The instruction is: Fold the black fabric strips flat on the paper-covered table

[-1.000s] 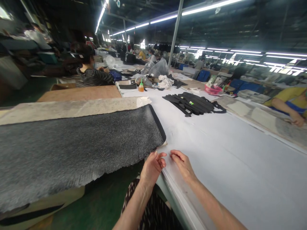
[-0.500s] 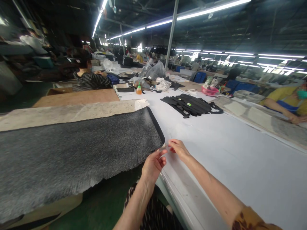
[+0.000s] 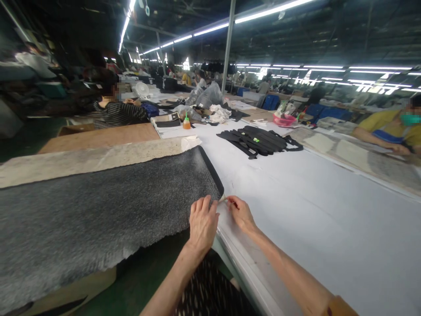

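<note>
A long dark grey, coarse-textured fabric piece [image 3: 131, 197] with a smooth black band along its end lies to the left, its wavy near edge hanging past the tables. My left hand [image 3: 203, 221] rests palm down on its near right corner, fingers stretched over the fabric. Just right of that corner, my right hand [image 3: 241, 213] is closed in a pinch at a small pale strip [image 3: 222, 198], which sticks out by the black band. What this strip belongs to is too small to tell.
On the white table [image 3: 312, 210] lie black fabric strips [image 3: 259, 141]. Farther back are an orange glue bottle [image 3: 186, 122], plastic bags [image 3: 210, 95] and a pink basket [image 3: 284, 119]. A co-worker in stripes [image 3: 120, 113] sits left; another in yellow [image 3: 378, 125] sits right.
My left hand has turned from palm up beside the corner to palm down on the fabric. My right hand has come closer to the corner and pinches at the pale strip.
</note>
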A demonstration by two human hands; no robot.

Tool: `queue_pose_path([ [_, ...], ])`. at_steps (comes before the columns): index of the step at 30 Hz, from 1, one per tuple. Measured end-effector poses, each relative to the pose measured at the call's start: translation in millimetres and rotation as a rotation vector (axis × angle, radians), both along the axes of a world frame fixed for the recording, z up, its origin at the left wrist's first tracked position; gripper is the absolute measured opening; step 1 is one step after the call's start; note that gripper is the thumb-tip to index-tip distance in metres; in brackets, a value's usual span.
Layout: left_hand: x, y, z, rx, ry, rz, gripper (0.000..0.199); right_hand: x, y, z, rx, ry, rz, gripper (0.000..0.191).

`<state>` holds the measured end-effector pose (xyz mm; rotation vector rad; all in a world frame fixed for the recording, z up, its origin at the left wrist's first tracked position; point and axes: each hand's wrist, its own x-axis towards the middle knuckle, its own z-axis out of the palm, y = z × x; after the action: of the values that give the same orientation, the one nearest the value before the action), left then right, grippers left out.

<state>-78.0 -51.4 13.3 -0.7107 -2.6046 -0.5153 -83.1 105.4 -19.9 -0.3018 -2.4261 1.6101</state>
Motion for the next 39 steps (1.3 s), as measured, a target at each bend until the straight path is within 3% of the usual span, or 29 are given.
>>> queue_pose_path([
  [3, -22.3, 4.1, -1.3, -0.163, 0.048, -0.041, 0.029, -1.3, -1.6, -0.5, 0.048, -0.011, -0.018, 0.031],
  [9, -43.2, 11.6, -6.8, -0.267, -0.083, -0.039, 0.015, -6.9, 1.0, 2.4, 0.055, -0.052, -0.005, 0.027],
  [21, -52.9, 12.5, 14.8, -0.402, -0.195, -0.085, 0.018, -13.1, 1.5, 4.3, 0.013, -0.134, -0.018, 0.025],
  [32, -56.9, 12.2, 10.7, -0.479, -0.099, -0.153, 0.022, -18.9, -0.4, 16.4, 0.058, -0.153, -0.026, 0.024],
  [39, -56.8, 13.7, 12.0, -0.408, -0.154, -0.051, 0.021, -25.9, -7.0, 22.1, 0.115, -0.161, -0.035, 0.024],
])
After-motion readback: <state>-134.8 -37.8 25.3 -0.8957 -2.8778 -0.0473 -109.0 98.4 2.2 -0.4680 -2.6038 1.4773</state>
